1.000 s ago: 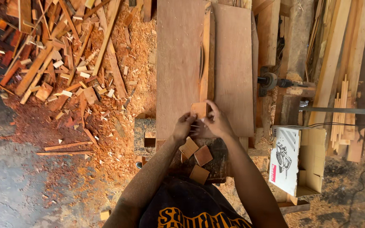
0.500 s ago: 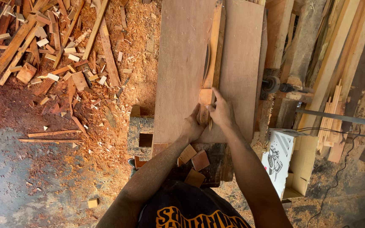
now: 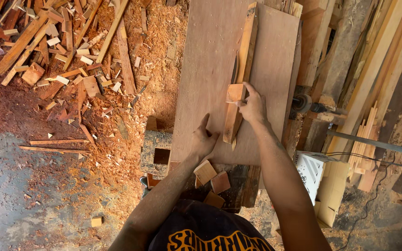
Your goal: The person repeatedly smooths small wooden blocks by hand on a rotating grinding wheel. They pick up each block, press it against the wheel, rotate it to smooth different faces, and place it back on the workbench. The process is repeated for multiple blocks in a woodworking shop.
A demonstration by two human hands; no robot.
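My right hand (image 3: 253, 107) pinches a small wooden block (image 3: 235, 93) between thumb and fingers, holding it against the side of a long wooden strip (image 3: 242, 69) that lies along the plywood board (image 3: 205, 65) toward twelve o'clock; my left hand (image 3: 203, 139) lies flat and empty on the board at about seven o'clock from the block, fingers loose, thumb raised, grasping nothing; just beside my left wrist, at six o'clock, three small square offcuts (image 3: 212, 181) sit on the dark bench end (image 3: 243, 186), one pale, two reddish; at eight o'clock a hollow block with a square opening (image 3: 157, 151) stands by the board's edge, and I cannot tell what is inside it; at four o'clock a white carton (image 3: 310, 169) rests among planks; at ten o'clock, scrap sticks and sawdust (image 3: 70, 60) cover the floor.
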